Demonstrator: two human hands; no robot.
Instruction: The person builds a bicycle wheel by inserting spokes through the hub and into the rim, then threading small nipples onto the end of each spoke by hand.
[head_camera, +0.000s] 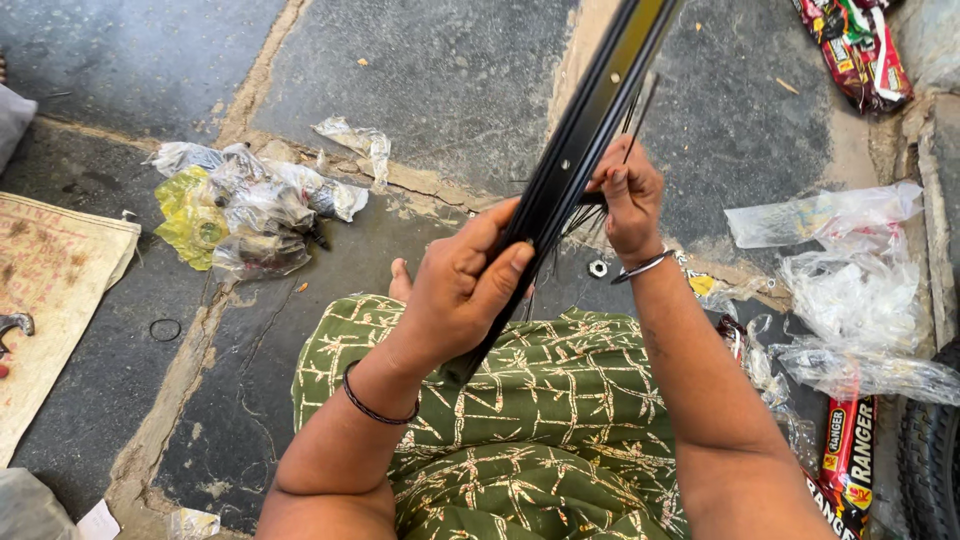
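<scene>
Left hand clamped on black metal wheel rim | right hand pinching thin dark spokes (lacing) | next: likely seating spoke in rim hole

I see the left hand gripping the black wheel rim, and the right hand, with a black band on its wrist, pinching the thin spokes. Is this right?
Not quite. In the head view the right hand wears a silver metal bangle; the black band is on the left wrist. The rest holds: the left hand grips the black wheel rim, and the right pinches the thin spokes.
</scene>
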